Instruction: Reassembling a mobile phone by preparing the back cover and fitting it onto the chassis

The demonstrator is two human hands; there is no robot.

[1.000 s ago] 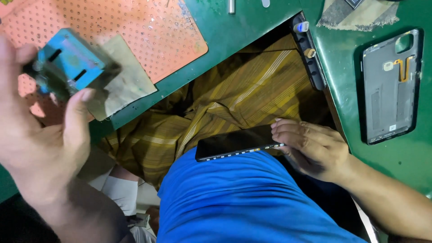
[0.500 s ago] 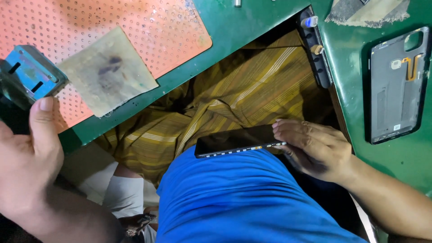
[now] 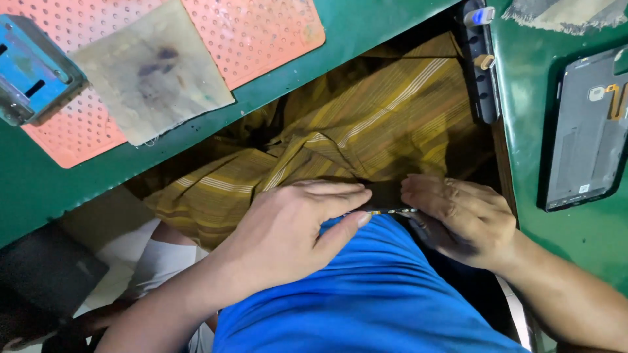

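Phone (image 3: 386, 210), a thin dark slab seen edge-on, lies on the person's lap at the centre of the view, mostly hidden beneath both hands, with only a sliver of its speckled edge showing between them. Left hand (image 3: 294, 232) lies flat over it from 8 o'clock, fingers stretched out and close together, thumb tip at the edge; right hand (image 3: 461, 219) comes in from 4 o'clock, fingers loosely curled over the other end, seemingly pinning it against the body so it cannot slide off. Whether either hand truly grips it cannot be told. Yellow striped cloth (image 3: 366, 140) covers the lap toward 12 o'clock, and a blue shirt (image 3: 373, 294) fills 6 o'clock. On the green workbench (image 3: 386, 23), an orange perforated mat (image 3: 261, 33) carries a stained rag (image 3: 150, 78) at 11 o'clock, beside a blue metal jig (image 3: 33, 68) at 10 o'clock. A grey phone back cover (image 3: 585, 131) rests at 3 o'clock.
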